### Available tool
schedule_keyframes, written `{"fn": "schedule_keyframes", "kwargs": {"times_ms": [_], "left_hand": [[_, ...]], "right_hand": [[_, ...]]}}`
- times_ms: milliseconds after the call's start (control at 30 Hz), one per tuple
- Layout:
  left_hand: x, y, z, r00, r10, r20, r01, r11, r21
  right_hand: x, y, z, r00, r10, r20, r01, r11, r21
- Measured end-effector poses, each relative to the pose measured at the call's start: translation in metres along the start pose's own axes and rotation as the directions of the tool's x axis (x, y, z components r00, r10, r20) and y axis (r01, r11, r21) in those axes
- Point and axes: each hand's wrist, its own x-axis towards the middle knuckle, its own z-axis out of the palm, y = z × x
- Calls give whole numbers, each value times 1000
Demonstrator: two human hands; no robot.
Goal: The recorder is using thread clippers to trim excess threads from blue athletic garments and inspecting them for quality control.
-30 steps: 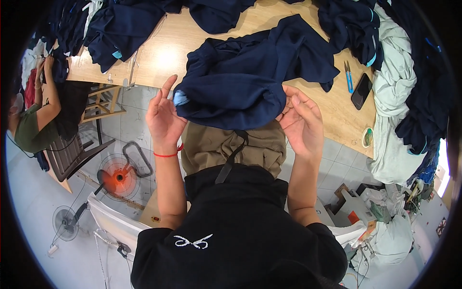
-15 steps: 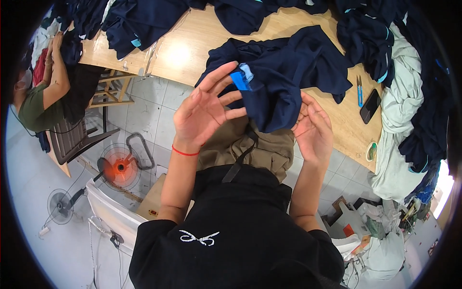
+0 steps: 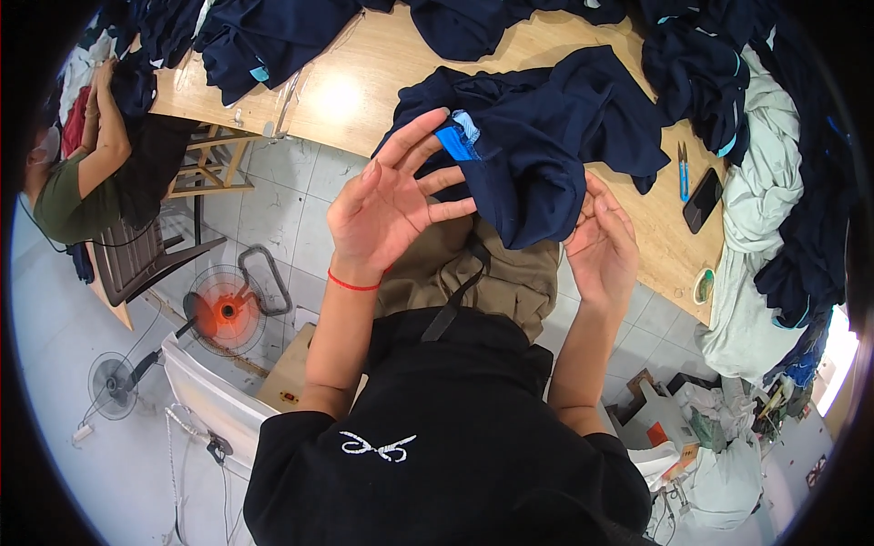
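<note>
A navy garment (image 3: 537,187) is held up over my lap at the table's front edge, its far part lying on the wood. At its left edge sits a bright blue patch (image 3: 458,143) with a light blue piece beside it. My left hand (image 3: 382,205), palm up, has its fingers stretched and spread, the tips touching or reaching behind the garment's left edge. The fingers of my right hand (image 3: 601,241) are curled at the garment's right edge and hold it; some fingertips are hidden by the cloth.
On the table (image 3: 510,50) at the right lie thread snips (image 3: 683,173), a phone (image 3: 702,201) and a small round container (image 3: 703,287). More navy garments (image 3: 696,82) and pale green cloth (image 3: 769,136) line the edges. Left are a seated person (image 3: 82,182), a chair (image 3: 137,255) and an orange-centred fan (image 3: 228,309).
Both hands and the garment's near edge have shifted slightly right. The blue patch has tilted a little, and the light blue piece shows slightly differently.
</note>
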Motion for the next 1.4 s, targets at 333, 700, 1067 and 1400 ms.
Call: {"fn": "schedule_keyframes", "kwargs": {"times_ms": [333, 700, 1067, 1400], "left_hand": [[-3, 1, 15, 999, 26, -46, -18, 987, 159], [-10, 2, 38, 998, -27, -50, 44, 927, 373], [-10, 0, 32, 998, 35, -43, -13, 904, 428], [-5, 0, 30, 976, 165, -145, -76, 871, 485]], "right_hand": [[9, 33, 30, 690, -697, 197, 379, 116, -918], [5, 46, 72, 635, -581, 509, 631, 10, -776], [1, 52, 63, 832, -441, 336, 509, 366, -779], [-14, 19, 37, 861, -478, 174, 464, 597, -655]]}}
